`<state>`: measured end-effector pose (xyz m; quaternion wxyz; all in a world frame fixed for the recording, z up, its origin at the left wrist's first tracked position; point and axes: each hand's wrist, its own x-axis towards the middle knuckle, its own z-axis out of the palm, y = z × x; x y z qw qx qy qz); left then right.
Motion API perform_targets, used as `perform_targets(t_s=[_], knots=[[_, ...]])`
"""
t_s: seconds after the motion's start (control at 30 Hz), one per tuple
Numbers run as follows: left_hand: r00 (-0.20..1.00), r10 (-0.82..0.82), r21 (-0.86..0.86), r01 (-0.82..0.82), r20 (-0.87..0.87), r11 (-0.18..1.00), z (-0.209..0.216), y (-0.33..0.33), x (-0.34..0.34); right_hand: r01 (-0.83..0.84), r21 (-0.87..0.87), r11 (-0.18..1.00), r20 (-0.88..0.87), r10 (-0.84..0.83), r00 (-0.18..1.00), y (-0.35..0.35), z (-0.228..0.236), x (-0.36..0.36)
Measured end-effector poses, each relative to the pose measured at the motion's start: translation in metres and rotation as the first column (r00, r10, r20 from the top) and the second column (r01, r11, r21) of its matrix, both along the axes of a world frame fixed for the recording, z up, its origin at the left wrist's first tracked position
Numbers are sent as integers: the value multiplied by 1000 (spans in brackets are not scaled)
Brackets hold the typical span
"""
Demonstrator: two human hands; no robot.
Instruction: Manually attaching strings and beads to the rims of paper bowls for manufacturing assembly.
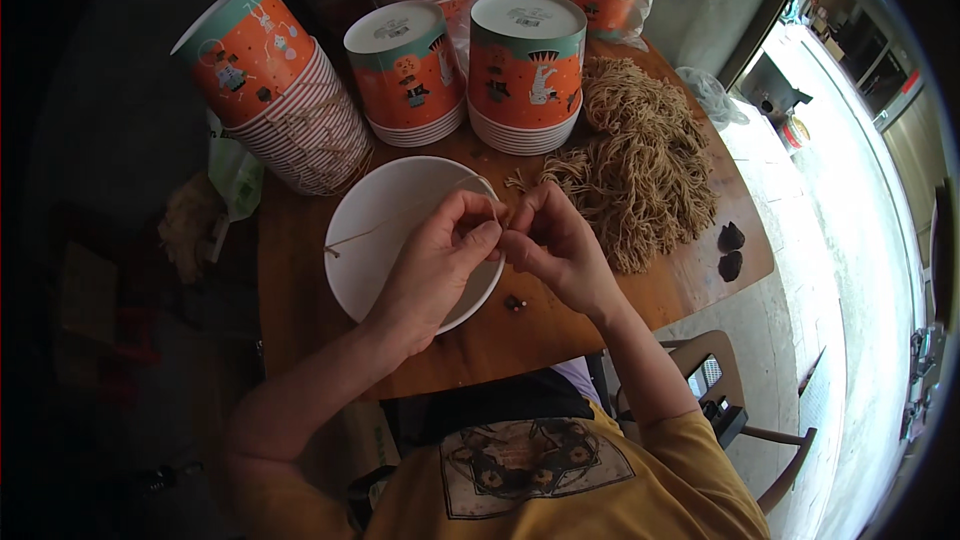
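Twine strand (400, 221) pinched by L hand (437, 262) & R hand (556, 246) | over white bowl (385, 210) | both fingers closed

Right-side daylight glare, dark fisheye edges

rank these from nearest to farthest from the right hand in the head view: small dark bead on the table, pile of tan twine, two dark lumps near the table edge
From the right hand:
1. Pile of tan twine, just beyond the fingers, to the right.
2. Small dark bead, on the wooden table below the wrist.
3. Two dark lumps, far right by the table edge.
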<state>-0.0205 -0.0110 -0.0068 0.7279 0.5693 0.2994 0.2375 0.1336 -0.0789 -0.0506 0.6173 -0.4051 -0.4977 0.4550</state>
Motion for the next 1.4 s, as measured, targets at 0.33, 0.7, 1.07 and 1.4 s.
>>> perform_targets(t_s=[0.33,0.7,1.07,1.4], knots=[[996,-57,94,64,-68,993,-1,14,-9,-133,-79,988,293,150,944,3,29,19],[993,-81,-227,99,84,969,0,21,-4,-380,-137,915,466,398,790,53,88,30],[980,-176,-151,188,89,970,2,26,6,-337,14,941,560,272,782,60,76,37],[974,-204,-182,219,96,959,2,18,14,-317,-95,944,368,329,870,51,63,45]])
